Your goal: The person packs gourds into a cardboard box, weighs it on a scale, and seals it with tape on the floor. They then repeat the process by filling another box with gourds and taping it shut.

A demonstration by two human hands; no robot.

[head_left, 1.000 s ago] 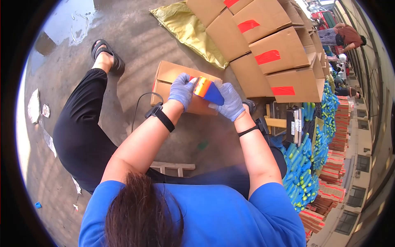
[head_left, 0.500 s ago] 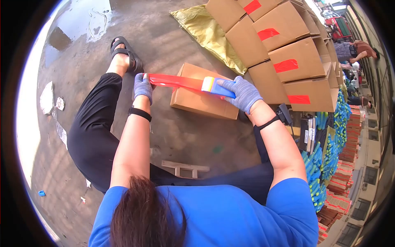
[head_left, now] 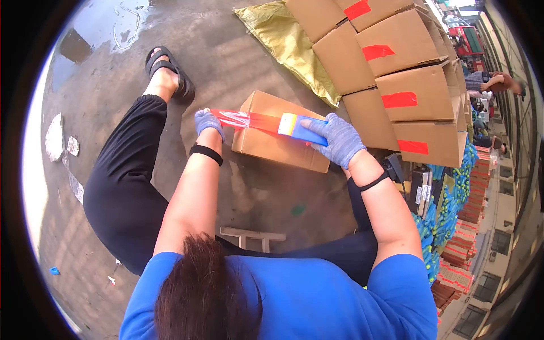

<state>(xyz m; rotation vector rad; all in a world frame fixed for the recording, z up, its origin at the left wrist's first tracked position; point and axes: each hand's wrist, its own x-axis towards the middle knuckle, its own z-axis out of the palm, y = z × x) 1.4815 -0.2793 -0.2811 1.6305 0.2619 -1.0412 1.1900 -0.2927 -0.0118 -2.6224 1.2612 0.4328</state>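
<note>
My gloved left hand (head_left: 208, 123) pinches the free end of a strip of red packing tape (head_left: 262, 121). The strip stretches to a blue-and-white tape dispenser (head_left: 306, 128), which my gloved right hand (head_left: 341, 139) grips by its blue body. Behind the tape, a closed cardboard box (head_left: 283, 150) lies on the floor, and the strip crosses over its upper part in this view. The left hand is just off the box's left end, the right hand near its right end.
Stacked cardboard boxes (head_left: 396, 68) with red tape stand at the upper right, beside a yellow woven sack (head_left: 289, 48). Many blue-green items (head_left: 445, 212) are heaped at the right. A wooden piece (head_left: 252, 233) lies near my legs. Another person (head_left: 498, 84) bends over in the background.
My left hand has moved slightly right and down, and the tape strip now shows a twisted, shiny stretch near it. The dispenser stays in my right hand, a little lower.
</note>
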